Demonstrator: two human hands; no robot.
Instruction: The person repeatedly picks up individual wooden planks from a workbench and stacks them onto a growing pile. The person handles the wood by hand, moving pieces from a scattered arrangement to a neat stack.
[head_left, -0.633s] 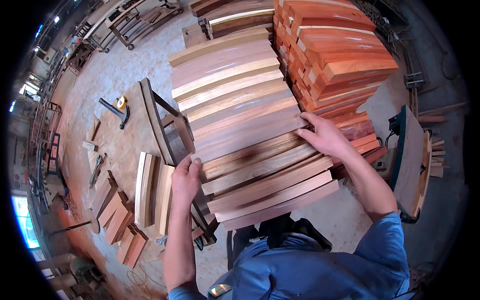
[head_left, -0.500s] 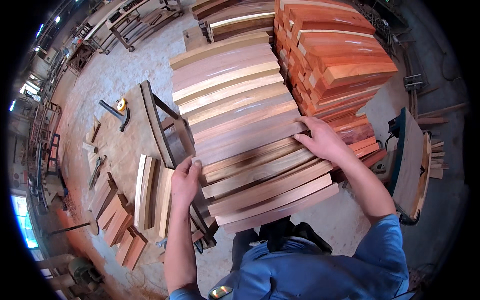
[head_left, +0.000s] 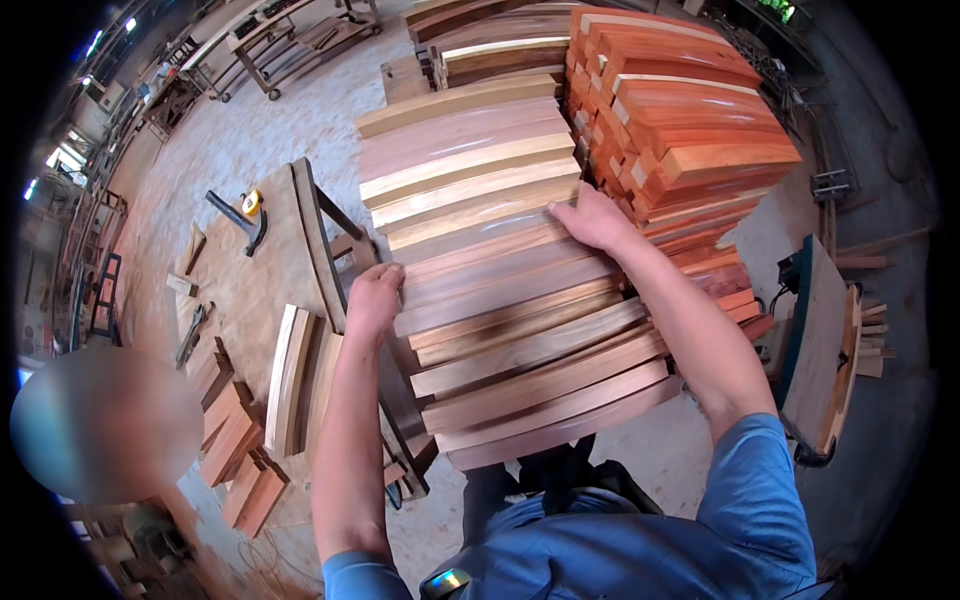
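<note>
Slightly curved wooden boards lie side by side in a stepped stack (head_left: 540, 345) in front of me. My left hand (head_left: 375, 298) is closed at the left end of a pinkish-brown board (head_left: 480, 252) in the middle of the row. At the right side, my right hand (head_left: 595, 218) has its thumb on top and its fingers over the far right end, partly hidden. Between my hands the board lies level with its neighbours. Paler boards (head_left: 470, 185) rest beyond it, and darker brown ones (head_left: 530, 355) nearer to me.
A tall stack of orange-red boards (head_left: 690, 120) stands at the far right. On the left worktable (head_left: 250, 290) lie a black-handled tool (head_left: 245, 222), a yellow tape measure (head_left: 251, 203) and short wood pieces (head_left: 235, 425). A blurred round patch (head_left: 105, 425) covers the lower left.
Both hands have moved farther away along the row, leaving the greyish board for one beyond it. The blurred patch has appeared at the lower left.
</note>
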